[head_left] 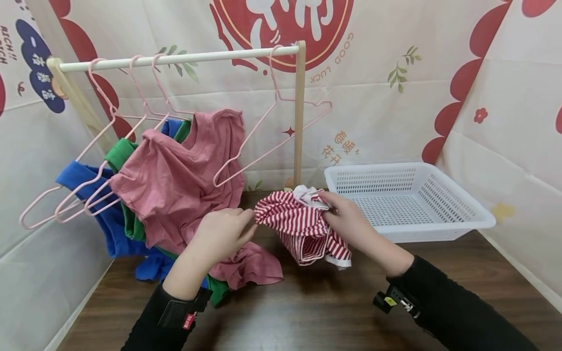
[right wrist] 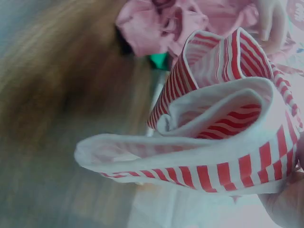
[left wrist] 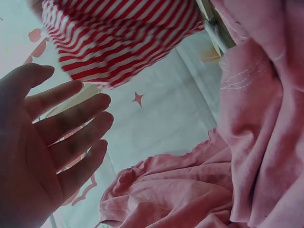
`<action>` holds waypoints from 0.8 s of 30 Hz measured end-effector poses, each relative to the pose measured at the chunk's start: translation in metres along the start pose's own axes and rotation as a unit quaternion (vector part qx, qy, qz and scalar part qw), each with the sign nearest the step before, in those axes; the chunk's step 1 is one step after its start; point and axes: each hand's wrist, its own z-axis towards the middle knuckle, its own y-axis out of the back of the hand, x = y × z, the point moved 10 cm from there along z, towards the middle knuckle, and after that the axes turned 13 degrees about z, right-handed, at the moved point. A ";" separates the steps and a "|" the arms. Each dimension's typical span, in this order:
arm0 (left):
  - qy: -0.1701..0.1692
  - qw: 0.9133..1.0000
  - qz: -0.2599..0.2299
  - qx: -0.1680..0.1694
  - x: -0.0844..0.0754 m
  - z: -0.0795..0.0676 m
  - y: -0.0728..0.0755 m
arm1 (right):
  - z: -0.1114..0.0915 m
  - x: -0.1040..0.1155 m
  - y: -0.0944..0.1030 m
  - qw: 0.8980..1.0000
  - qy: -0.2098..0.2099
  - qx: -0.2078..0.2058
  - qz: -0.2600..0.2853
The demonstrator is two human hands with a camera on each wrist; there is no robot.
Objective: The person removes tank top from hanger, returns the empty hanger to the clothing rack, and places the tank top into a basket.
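Observation:
A red-and-white striped shirt [head_left: 303, 229] with white trim is bunched above the table, its folds hanging down. My right hand [head_left: 349, 217] pinches it by the white trim at the upper right. In the right wrist view the white-edged openings of the shirt [right wrist: 223, 156] face the camera, and only a bit of the hand shows at the right edge. My left hand [head_left: 224, 229] is beside the shirt's left edge. The left wrist view shows that hand [left wrist: 61, 128] with its fingers loosely extended and spread, apart from the striped cloth.
A rack [head_left: 184, 57] stands at the back left. Pink hangers on it carry a pink shirt [head_left: 189, 165], with green and blue garments behind; a bare pink hanger [head_left: 263, 168] hangs near the right post. A white basket [head_left: 456, 229] sits at the right on the wooden table [head_left: 281, 321].

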 end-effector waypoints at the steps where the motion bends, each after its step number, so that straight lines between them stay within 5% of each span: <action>1: 0.000 1.000 -0.001 -0.016 0.000 0.000 0.004 | 0.001 0.001 0.006 1.000 -0.006 -0.009 0.001; 6: 0.004 0.997 -0.006 -0.079 0.001 0.005 0.021 | 0.004 0.002 0.033 0.998 -0.049 -0.044 0.021; 11: -0.003 0.997 -0.001 -0.076 -0.005 0.014 0.024 | 0.007 0.003 0.059 0.991 -0.092 -0.076 0.053; 24: -0.038 0.991 0.013 -0.126 -0.038 0.035 0.028 | 0.004 0.012 0.121 0.978 -0.063 -0.188 0.064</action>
